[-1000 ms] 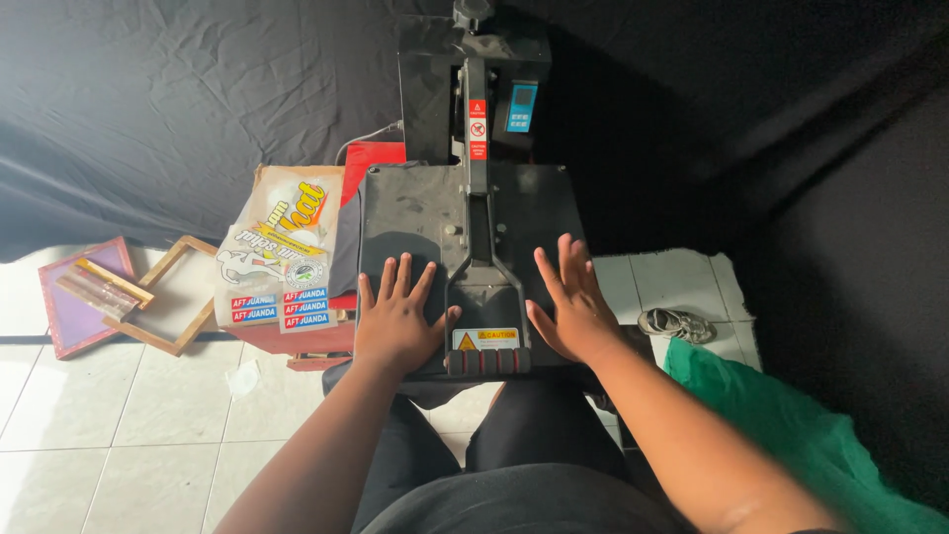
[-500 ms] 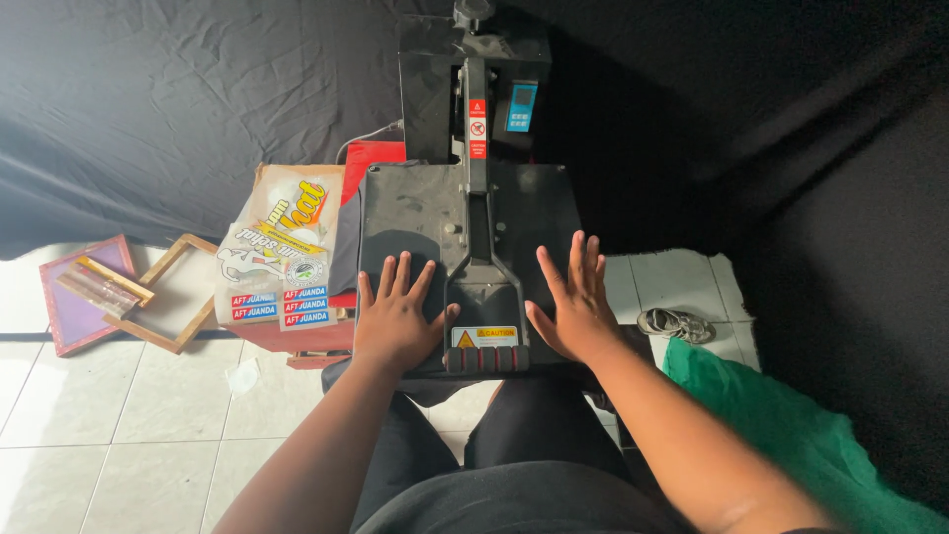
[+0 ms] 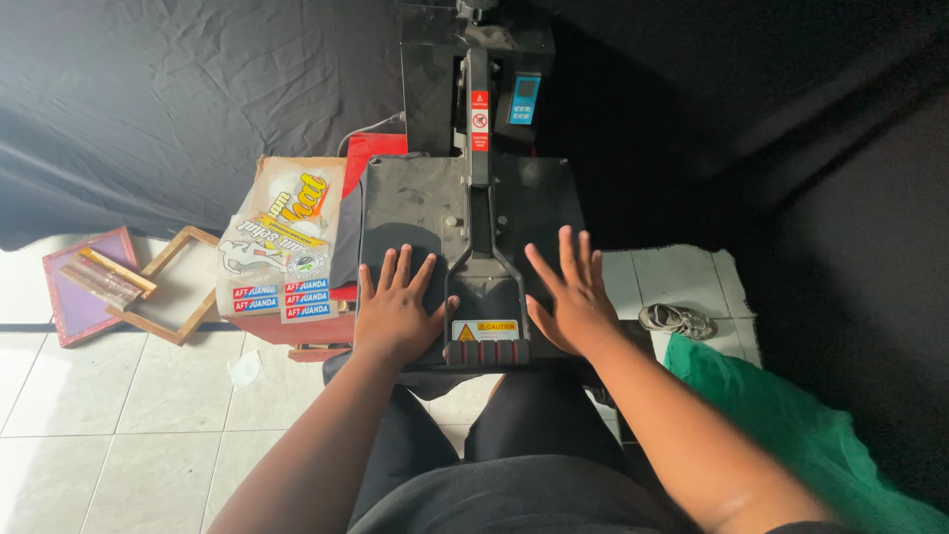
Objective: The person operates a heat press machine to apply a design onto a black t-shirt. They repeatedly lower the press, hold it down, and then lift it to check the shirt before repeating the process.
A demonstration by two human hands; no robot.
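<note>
Left hand [image 3: 397,309] and right hand [image 3: 573,297] are laid flat, fingers spread, on the heat press plate [image 3: 415,203], either side of its handle [image 3: 486,346]. Plate is judged heavy, rigid, non-slip; best gripped by the ribbed handle bar at the front edge.

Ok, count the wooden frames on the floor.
2: a purple-meshed frame at far left, and a bare wooden frame beside it, left of the heat press. Others may be hidden.
</note>
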